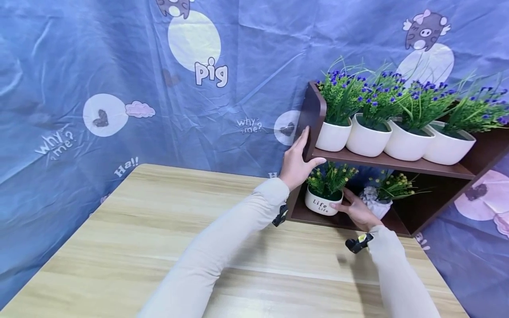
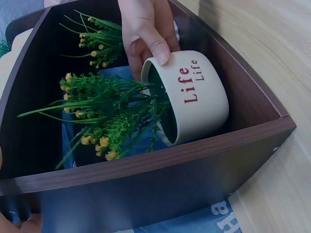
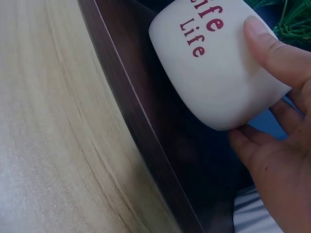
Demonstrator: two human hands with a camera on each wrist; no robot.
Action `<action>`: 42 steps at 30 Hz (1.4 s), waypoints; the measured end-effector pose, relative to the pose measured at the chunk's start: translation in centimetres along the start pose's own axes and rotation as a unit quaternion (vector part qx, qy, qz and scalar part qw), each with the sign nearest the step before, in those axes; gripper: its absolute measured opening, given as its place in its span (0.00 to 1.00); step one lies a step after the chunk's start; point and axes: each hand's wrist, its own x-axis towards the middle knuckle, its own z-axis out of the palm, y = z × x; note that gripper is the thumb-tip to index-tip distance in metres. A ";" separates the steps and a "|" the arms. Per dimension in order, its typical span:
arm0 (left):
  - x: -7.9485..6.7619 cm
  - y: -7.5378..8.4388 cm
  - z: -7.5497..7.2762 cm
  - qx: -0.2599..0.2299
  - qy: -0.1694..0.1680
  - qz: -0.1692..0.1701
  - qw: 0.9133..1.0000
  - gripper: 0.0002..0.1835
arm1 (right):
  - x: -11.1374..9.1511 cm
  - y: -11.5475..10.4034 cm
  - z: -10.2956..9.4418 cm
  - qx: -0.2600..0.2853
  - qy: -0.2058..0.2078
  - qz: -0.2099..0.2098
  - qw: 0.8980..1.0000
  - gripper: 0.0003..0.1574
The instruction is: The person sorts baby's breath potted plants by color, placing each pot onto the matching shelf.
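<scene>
My right hand [image 1: 361, 213] grips the right side of a white flowerpot [image 1: 324, 205] lettered "Life Life", thumb on its front and fingers behind. Yellow-flowered greenery [image 2: 107, 109] grows from this pot, which stands in the lower left compartment of a dark brown shelf [image 1: 409, 165]. In the right wrist view the thumb [image 3: 272, 48] presses near the pot's rim while other fingertips reach its underside edge. My left hand [image 1: 296, 164] rests against the shelf's left side panel [image 1: 312, 119], fingers straight along the outside and thumb stretched across the front edge.
Several white pots [image 1: 367, 137] with purple-flowered plants line the upper shelf. A second yellow-flowered plant in a white pot [image 1: 377, 207] stands right of my right hand. The shelf sits on a wood-grain table [image 1: 179, 212], before a blue printed cloth [image 1: 131, 53].
</scene>
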 end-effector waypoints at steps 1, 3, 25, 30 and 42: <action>0.0 0.0 0.0 0.000 0.000 0.001 1.000 0.46 | 0.1 0.1 0.0 0.003 0.002 0.001 1.000 0.57; 0.1 0.0 0.1 -0.002 0.002 0.002 1.000 0.46 | 0.2 0.2 -0.2 0.004 0.005 0.004 1.000 0.56; -0.1 0.0 0.3 0.000 0.006 0.005 1.000 0.46 | -0.3 1.9 -1.1 -0.040 0.032 0.002 0.999 0.50; 0.0 0.0 0.2 0.000 0.008 0.006 1.000 0.46 | -0.4 2.0 -0.9 -0.052 0.053 -0.004 0.997 0.47; 0.0 -0.1 0.4 -0.007 0.016 0.009 1.000 0.46 | -0.3 2.5 -0.7 -0.029 0.074 -0.006 0.997 0.42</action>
